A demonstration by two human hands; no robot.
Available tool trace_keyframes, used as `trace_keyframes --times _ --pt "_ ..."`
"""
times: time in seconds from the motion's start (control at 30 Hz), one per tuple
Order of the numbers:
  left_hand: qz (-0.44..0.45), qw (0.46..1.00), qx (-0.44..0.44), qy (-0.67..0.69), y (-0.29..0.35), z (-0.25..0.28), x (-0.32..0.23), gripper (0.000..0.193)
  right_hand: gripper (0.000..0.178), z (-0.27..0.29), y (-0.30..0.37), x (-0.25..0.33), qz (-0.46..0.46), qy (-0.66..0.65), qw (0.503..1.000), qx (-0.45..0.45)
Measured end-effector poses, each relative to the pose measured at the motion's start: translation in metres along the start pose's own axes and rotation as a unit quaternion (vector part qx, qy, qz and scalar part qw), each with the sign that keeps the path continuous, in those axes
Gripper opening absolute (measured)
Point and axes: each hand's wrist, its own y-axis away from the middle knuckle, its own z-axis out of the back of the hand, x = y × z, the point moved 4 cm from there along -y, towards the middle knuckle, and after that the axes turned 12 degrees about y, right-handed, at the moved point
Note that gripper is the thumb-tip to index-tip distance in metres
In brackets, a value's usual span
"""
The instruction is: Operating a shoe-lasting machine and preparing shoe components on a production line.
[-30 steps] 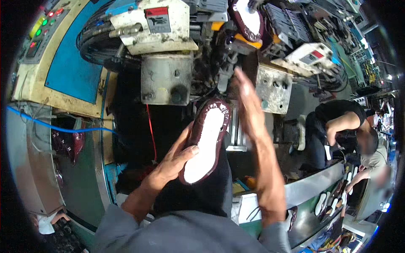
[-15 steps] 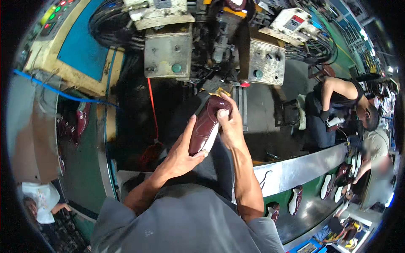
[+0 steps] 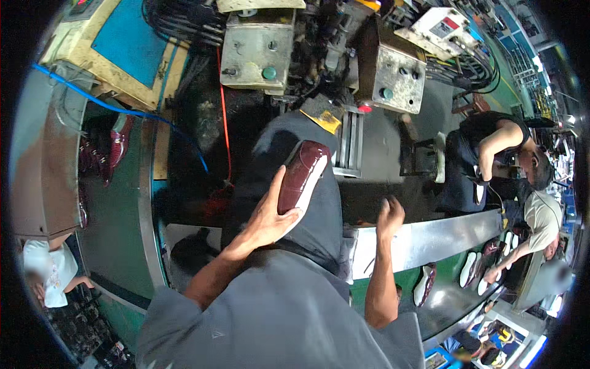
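A glossy burgundy shoe (image 3: pixel 303 175) with a white underside is gripped near its lower end by my left hand (image 3: pixel 270 215). Its rounded toe points up and away from me, above my dark-trousered legs. My right hand (image 3: pixel 391 218) is off the shoe, out to the right over the metal ledge (image 3: pixel 430 241). Its fingers are curled in, and whatever they might hold is hidden.
Ahead stands a machine with two control boxes (image 3: pixel 255 58) (image 3: pixel 396 77). On the right, a green conveyor (image 3: pixel 452 270) carries several burgundy and white shoes (image 3: pixel 424 285); a person sits beyond the ledge. More burgundy shoes (image 3: pixel 118 147) lie at left beside a blue hose (image 3: pixel 123 111).
My right hand has let go of the shoe's toe and moved right and down, its fingers curling. My left hand keeps the shoe in nearly the same place. The view has shifted slightly.
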Motion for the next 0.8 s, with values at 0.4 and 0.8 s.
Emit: trace_keyframes --times 0.4,0.8 --pt "0.153 0.964 0.138 0.169 -0.035 -0.041 0.072 0.104 0.042 0.010 0.163 -0.209 -0.244 0.147 0.958 0.007" --pt "0.134 0.982 0.105 0.081 -0.037 -0.049 0.063 0.108 0.033 0.035 -0.011 0.205 0.158 -0.164 0.973 0.023"
